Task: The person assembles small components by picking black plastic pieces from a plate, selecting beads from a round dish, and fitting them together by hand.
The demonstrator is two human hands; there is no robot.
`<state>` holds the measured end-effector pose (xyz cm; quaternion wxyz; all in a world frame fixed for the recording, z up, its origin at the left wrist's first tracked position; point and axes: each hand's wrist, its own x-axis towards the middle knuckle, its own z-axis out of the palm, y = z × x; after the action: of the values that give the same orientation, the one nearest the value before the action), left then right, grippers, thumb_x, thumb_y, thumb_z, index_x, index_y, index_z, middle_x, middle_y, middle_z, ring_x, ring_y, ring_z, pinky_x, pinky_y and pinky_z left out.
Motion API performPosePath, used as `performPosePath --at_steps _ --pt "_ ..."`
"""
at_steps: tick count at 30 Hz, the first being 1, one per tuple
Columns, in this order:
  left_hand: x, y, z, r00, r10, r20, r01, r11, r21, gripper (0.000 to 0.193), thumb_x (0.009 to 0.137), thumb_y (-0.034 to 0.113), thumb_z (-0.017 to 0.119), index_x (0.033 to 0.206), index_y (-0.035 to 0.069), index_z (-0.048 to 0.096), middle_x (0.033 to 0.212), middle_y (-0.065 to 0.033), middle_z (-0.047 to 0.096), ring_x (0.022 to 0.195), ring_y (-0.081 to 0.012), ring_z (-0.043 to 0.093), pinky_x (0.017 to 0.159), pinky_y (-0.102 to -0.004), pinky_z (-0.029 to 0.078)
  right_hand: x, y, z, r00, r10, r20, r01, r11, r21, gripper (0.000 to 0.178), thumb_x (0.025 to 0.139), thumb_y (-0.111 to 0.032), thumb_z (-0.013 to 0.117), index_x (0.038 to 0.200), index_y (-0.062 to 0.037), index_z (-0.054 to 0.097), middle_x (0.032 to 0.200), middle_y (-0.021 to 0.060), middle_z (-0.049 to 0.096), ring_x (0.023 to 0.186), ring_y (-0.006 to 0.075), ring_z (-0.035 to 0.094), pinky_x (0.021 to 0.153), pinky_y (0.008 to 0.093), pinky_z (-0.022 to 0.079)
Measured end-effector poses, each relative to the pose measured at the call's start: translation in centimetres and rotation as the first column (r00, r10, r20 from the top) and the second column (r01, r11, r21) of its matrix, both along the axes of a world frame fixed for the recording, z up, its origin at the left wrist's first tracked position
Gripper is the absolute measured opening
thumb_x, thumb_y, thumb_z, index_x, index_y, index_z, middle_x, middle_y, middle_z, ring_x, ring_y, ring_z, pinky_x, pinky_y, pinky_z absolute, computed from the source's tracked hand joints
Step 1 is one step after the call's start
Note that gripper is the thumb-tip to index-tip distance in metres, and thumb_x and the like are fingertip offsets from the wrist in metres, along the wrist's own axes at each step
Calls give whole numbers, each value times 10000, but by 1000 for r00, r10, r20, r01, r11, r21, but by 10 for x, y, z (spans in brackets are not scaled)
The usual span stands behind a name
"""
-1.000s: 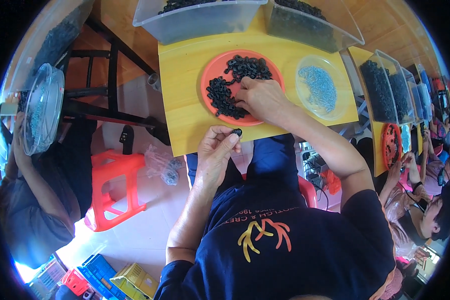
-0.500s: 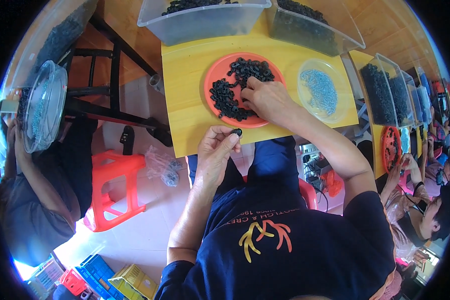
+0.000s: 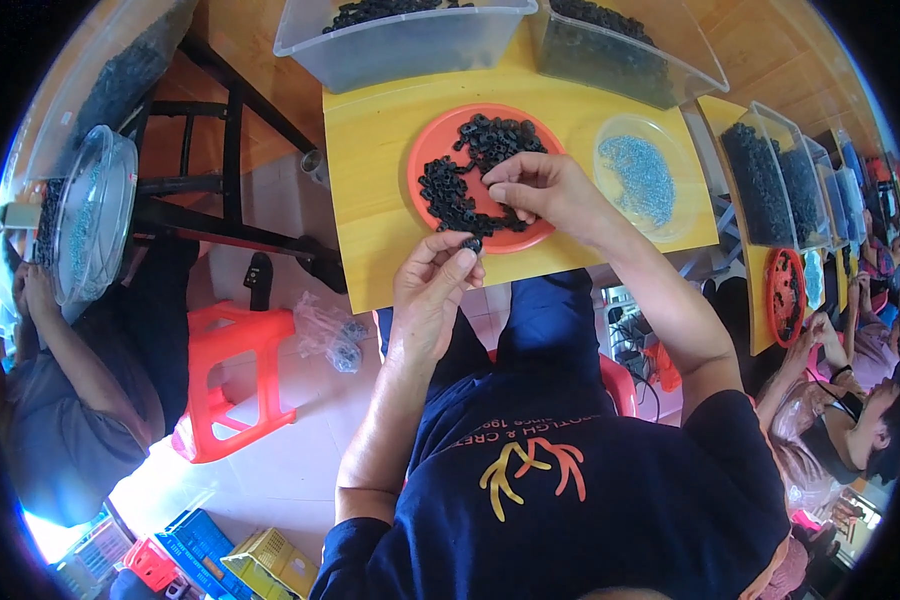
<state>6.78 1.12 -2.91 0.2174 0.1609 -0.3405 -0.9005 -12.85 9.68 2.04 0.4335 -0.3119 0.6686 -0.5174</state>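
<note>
Near the table's front edge, my left hand (image 3: 435, 290) pinches a small black ring-like part (image 3: 473, 244) between thumb and fingertips. Just above the right side of a round red-orange plate (image 3: 418, 140) is my right hand (image 3: 545, 195), its fingers curled and drawn together; whatever they hold is too small or hidden to make out. Piles of small black parts (image 3: 448, 190) lie on the plate, some covered by my right hand. Beside it on the right, a round clear dish (image 3: 610, 130) holds many small bluish-silver pieces (image 3: 640, 180).
Clear plastic bins (image 3: 400, 60) (image 3: 630, 70) of black parts stand along the yellow table's (image 3: 370, 150) far side. To the left are a black metal frame (image 3: 232, 150) and a red stool (image 3: 235, 350). Co-workers sit at both sides, one near another red plate (image 3: 785, 300).
My right hand has lifted slightly off the piles and shifted right, its fingers coming out of the parts. My left hand has moved up a little toward the plate, still pinching the black part.
</note>
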Motion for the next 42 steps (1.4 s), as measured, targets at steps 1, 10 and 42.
performPosePath --at_steps 1,10,42 --pt "-3 -1 3 1000 0 -18 0 1000 12 215 912 47 648 1120 8 611 985 -76 649 817 -133 593 738 -272 480 3 5 2 1000 -5 1 5 1000 1 179 906 -127 688 1054 -28 669 773 -44 600 666 37 534 568 194 431" --pt "-18 8 18 1000 13 -23 -14 1000 -23 197 905 49 663 1095 19 623 894 -29 604 762 -103 523 695 -250 429 27 29 10 831 1 556 130 972 -195 180 879 -127 718 1021 -25 675 731 -26 590 609 44 518 519 199 424" --pt "9 17 17 934 -291 207 348 870 -350 163 899 46 673 1046 4 616 879 -45 657 760 -98 611 690 -243 510 33 70 34 806 538 -247 -474 837 274 235 990 -191 525 876 -10 622 698 58 637 550 132 602 516 277 481"
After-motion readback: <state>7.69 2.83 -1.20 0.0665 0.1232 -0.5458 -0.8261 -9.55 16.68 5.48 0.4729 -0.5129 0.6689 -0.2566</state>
